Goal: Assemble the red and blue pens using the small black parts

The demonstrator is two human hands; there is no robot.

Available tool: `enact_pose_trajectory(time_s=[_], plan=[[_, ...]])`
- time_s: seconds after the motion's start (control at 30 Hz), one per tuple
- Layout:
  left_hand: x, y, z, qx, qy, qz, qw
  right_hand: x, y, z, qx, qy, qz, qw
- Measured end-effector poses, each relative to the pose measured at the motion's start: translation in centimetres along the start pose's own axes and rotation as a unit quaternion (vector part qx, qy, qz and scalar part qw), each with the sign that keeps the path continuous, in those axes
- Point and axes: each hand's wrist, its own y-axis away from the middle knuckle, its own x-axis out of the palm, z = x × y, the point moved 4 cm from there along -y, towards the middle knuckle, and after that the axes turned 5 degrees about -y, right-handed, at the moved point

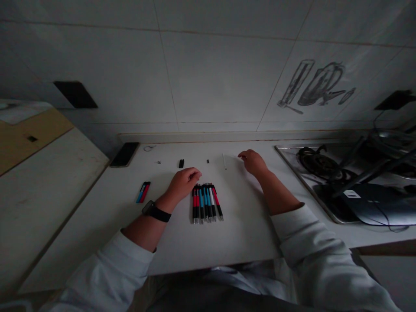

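Note:
My left hand point(183, 182), with a dark watch on its wrist, hovers at the upper left of a row of several pens point(204, 203) in red, blue and white with black grips. Its fingers are curled together; whatever they hold is hidden. Farther right, my right hand point(254, 162) has thumb and fingertips pinched, and I cannot make out anything between them. Closest to it lies a thin white pen refill point(224, 161). Tiny dark pieces point(208, 161), two short black pieces point(181, 163) and small metallic bits point(159, 162) lie along the back.
Blue and red pen barrels point(143, 192) lie left of my left hand. A phone point(125, 154) and a thin loop point(149, 148) are near the wall. At the right are a gas stove point(320, 162) and a dark flat device point(380, 203) with a cable.

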Motion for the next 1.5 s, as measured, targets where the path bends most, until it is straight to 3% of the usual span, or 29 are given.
enact_pose_trajectory(time_s=[0.1,0.2,0.37,0.57,0.7,0.97,1.2,1.5], plan=[[0.1,0.0,0.0,0.002,0.003,0.002,1.000,-0.3,-0.4,-1.0,0.037,-0.004,-0.029,0.999],[0.3,0.0,0.3,0.004,0.002,0.011,1.000,0.2,-0.6,-1.4,0.065,0.012,-0.012,0.998],[0.5,0.0,0.6,0.006,0.002,0.018,1.000,0.8,-0.6,-1.0,0.053,0.046,0.019,0.997],[0.6,0.0,0.5,-0.002,0.004,0.025,1.000,0.0,-0.2,-1.4,0.029,0.034,0.024,0.999],[0.5,0.0,0.4,0.001,0.003,0.027,1.000,-0.6,0.0,-2.4,0.061,0.018,-0.005,0.998],[0.4,0.0,0.1,0.010,-0.008,0.031,0.999,0.5,-0.4,-2.5,0.102,0.039,0.016,0.994],[0.6,0.0,0.3,0.009,-0.010,0.034,0.999,1.1,-1.5,-2.5,0.049,0.007,0.020,0.999],[0.1,0.0,0.1,0.015,-0.017,0.012,1.000,1.5,-1.9,-2.7,0.031,-0.009,0.019,0.999]])
